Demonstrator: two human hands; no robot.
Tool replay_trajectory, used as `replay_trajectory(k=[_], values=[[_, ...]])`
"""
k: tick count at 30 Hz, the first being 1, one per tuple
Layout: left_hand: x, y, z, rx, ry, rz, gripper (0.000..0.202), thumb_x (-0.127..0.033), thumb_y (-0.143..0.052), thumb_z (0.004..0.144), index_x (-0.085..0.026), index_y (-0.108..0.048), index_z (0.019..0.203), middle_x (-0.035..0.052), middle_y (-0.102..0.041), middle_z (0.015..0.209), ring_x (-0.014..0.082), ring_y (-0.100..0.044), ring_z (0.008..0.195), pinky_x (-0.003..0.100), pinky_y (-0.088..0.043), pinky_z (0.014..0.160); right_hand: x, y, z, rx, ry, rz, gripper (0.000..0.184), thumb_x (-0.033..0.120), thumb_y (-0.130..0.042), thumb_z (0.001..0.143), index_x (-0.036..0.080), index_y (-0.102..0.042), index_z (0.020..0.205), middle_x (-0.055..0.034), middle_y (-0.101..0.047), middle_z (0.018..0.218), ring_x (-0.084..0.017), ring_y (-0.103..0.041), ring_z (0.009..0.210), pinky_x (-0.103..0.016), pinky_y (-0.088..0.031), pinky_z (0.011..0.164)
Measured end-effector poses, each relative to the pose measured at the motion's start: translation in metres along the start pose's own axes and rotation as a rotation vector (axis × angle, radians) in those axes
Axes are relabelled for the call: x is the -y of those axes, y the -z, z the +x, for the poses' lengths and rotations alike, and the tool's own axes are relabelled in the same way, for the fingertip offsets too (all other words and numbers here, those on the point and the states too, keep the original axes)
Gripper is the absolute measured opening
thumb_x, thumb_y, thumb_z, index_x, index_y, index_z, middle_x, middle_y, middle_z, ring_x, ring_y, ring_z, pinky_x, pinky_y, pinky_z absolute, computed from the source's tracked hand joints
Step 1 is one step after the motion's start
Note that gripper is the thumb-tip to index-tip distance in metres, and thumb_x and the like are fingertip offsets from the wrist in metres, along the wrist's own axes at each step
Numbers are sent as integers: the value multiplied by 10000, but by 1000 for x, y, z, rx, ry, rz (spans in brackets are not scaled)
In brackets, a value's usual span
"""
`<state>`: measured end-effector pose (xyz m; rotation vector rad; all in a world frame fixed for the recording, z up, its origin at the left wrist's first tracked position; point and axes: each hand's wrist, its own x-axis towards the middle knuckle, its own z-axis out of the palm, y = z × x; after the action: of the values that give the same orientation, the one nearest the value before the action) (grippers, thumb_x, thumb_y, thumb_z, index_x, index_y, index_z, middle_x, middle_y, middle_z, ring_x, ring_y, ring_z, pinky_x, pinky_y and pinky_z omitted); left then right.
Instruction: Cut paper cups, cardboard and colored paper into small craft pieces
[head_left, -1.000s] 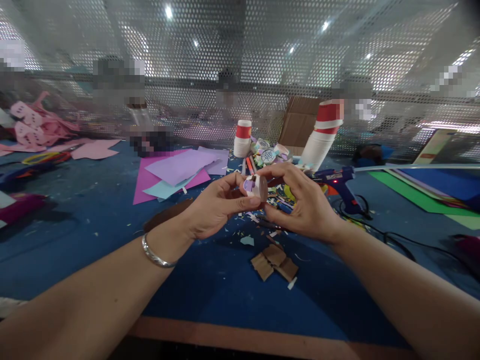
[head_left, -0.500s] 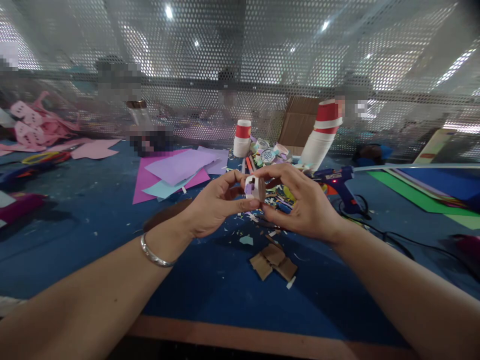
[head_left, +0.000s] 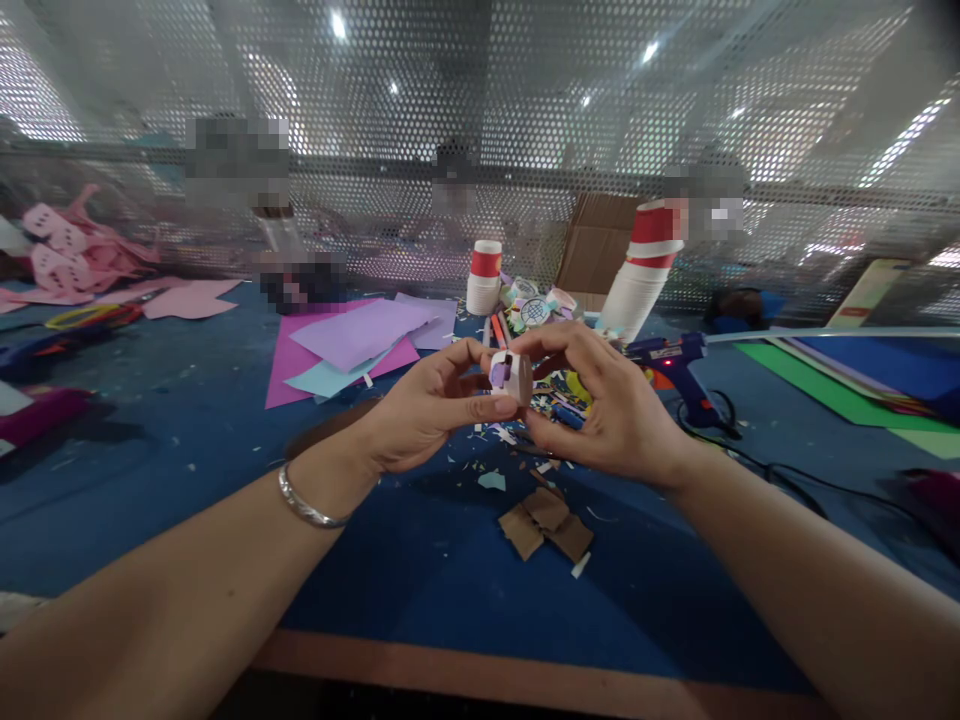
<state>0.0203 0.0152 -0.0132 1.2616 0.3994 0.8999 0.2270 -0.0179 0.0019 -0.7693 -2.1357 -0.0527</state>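
Both hands meet above the blue table (head_left: 420, 580) around a small white and purple paper craft piece (head_left: 510, 372). My left hand (head_left: 427, 405), with a silver bracelet (head_left: 304, 508) on its wrist, pinches the piece from the left between thumb and fingers. My right hand (head_left: 600, 405) curls round it from the right, fingertips on its top and far side. Brown cardboard scraps (head_left: 546, 520) lie on the table just below the hands.
A blue glue gun (head_left: 679, 365) with a black cord lies right of the hands. Red and white paper cup stacks (head_left: 485, 276) (head_left: 645, 265) stand behind, beside paper offcuts. Pink, purple and light-blue sheets (head_left: 352, 345) lie at left; green and blue sheets (head_left: 847, 385) at right. A perforated screen backs the table.
The craft piece has been turned a little between the fingertips, so less of its purple side shows. Both hands stay in much the same place.
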Motion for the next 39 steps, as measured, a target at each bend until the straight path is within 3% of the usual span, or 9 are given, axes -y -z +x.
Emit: replay_trajectory(k=[7,17,26,32,39], values=[[-4,0,-1,-4,-37,63,317,-146,-877,731,-177,-621,916,-10,-678,896,113,-653,836,237,-556,762,2,-1,-1,-4,-11,14,450,168,-676,780,189,-562,1215,-109,-664,1145,-246,-643,1028,-389,-577,834],[-2,2,0,-20,17,17,296,-215,-877,757,-180,-626,911,-6,-692,883,121,-675,843,243,-581,758,-1,-1,-1,-9,-28,23,428,196,-679,783,189,-582,1200,-87,-671,1079,-211,-647,943,-373,-580,821],[-4,5,0,-15,44,36,293,-227,-866,771,-181,-621,925,-11,-703,862,121,-687,824,255,-575,762,-3,-2,-2,8,-39,11,420,227,-687,809,202,-583,1215,-101,-683,1123,-231,-671,995,-391,-585,840],[-7,8,0,-7,36,104,354,-221,-864,770,-187,-595,997,10,-712,915,142,-682,865,272,-564,765,-2,-4,-2,1,6,-39,408,209,-670,833,204,-591,1233,-111,-720,1157,-268,-671,1086,-454,-550,943],[-3,5,2,-52,-27,113,323,-183,-889,718,-183,-614,888,-21,-655,850,116,-618,841,251,-497,785,-5,-9,-4,23,33,-47,476,139,-645,837,233,-560,1295,-102,-705,1250,-289,-643,1181,-498,-525,996]])
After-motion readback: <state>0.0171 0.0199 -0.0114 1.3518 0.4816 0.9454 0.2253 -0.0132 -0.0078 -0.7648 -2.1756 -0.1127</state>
